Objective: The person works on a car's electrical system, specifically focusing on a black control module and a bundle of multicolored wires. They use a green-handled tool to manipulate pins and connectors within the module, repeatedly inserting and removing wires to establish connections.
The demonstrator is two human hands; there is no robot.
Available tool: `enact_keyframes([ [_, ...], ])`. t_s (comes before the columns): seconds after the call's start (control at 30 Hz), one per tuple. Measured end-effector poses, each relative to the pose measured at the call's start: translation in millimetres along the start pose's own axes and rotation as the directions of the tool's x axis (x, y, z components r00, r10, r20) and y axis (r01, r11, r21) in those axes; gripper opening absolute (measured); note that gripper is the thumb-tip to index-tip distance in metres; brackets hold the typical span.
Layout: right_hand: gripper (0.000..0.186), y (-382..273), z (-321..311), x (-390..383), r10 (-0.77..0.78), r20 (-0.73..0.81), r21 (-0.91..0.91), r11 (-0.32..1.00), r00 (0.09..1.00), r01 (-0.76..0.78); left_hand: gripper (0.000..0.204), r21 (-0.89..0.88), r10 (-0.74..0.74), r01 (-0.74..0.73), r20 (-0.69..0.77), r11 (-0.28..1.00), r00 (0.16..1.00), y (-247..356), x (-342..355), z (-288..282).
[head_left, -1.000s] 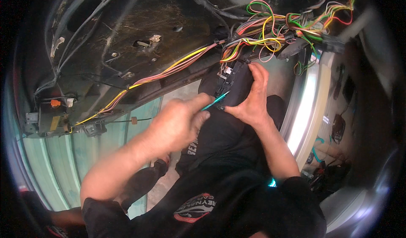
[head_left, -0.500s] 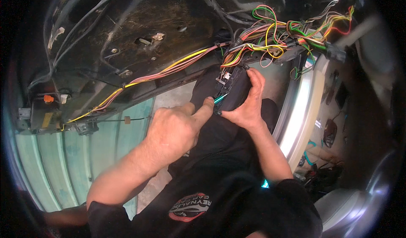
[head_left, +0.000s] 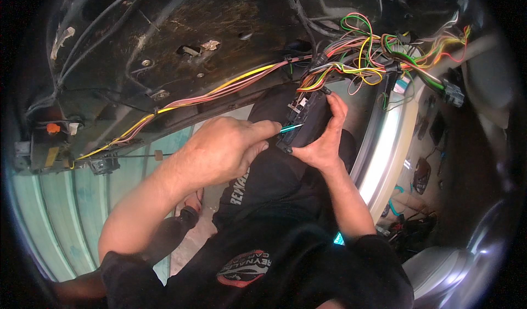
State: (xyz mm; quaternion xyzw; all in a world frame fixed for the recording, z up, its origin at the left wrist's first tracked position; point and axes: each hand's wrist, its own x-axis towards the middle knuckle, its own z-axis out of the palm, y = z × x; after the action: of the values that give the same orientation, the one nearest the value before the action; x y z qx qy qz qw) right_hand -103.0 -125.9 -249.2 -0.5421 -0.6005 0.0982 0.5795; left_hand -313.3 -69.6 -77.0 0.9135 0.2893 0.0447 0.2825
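Left hand (head_left: 233, 144) is closed on a teal tool (head_left: 289, 128); by the right hand (head_left: 324, 149), a black housing (head_left: 317, 121) is gripped just below coloured wires (head_left: 336, 67). Judged light, stiff and brittle-edged, it should be held by its ends.

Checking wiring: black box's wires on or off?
On, apparently: coloured wires run to the upper end of the black box; full seating, cannot tell.
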Motion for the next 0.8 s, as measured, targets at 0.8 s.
enact_keyframes([
  [0.8, 0.123, -15, 3, 9, 0.106, -0.01, -0.162, 0.981, 0.994, -0.107, 0.041, 0.051, -0.149, 0.166, -0.243, 0.985, 0.958, 10, -6, 52],
])
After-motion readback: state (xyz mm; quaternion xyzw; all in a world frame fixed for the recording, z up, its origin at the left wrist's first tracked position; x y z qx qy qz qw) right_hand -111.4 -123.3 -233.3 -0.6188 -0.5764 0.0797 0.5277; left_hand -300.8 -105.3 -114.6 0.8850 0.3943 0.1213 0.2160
